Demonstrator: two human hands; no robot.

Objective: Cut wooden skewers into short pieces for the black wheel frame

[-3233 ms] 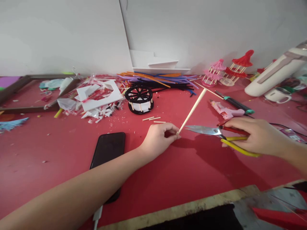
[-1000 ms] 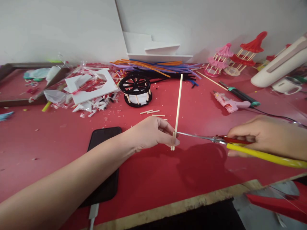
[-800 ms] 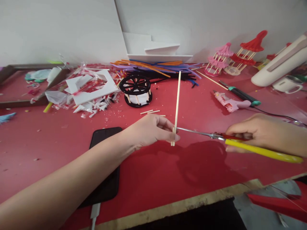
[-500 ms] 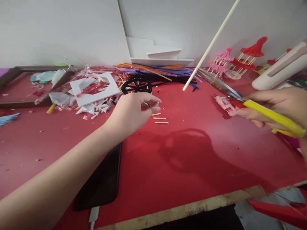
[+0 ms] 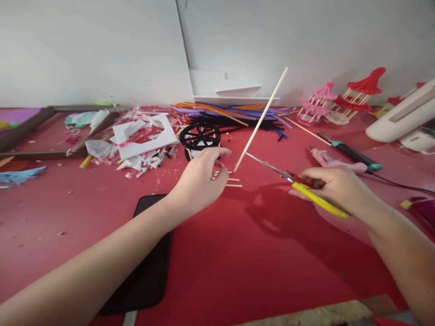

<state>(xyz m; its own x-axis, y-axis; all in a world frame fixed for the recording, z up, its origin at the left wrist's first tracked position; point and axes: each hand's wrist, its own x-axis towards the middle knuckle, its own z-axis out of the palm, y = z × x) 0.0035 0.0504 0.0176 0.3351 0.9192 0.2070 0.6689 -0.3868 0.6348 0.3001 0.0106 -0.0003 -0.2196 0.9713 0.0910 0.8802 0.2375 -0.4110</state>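
My right hand [image 5: 335, 185] is closed around the handles of yellow-handled scissors [image 5: 321, 200], their blades pointing left. At the blade tips a long pale stick [image 5: 261, 118] slants up over the table, its lower end near my left hand; whether the blades grip it I cannot tell. My left hand [image 5: 204, 179] hovers with thumb and forefinger curved and apart. Just beyond its fingertips several short cut sticks [image 5: 234, 185] lie in a row. Partly hidden behind that hand stands a black spoked wheel-shaped piece [image 5: 200, 136] on pale sticks.
A black phone [image 5: 149, 271] lies under my left forearm. White foam scraps [image 5: 146, 141] are at back left, pipe cleaners [image 5: 231, 113] at the back. To the right are a pink glue-gun-like tool [image 5: 335, 164], a black-and-green corded tool [image 5: 356, 154] and small pink and red tiered models [image 5: 319, 102].
My right hand has brought the scissors left toward my left hand, and the long stick has moved down and left with them. My left thumb and forefinger have stayed near the short sticks.
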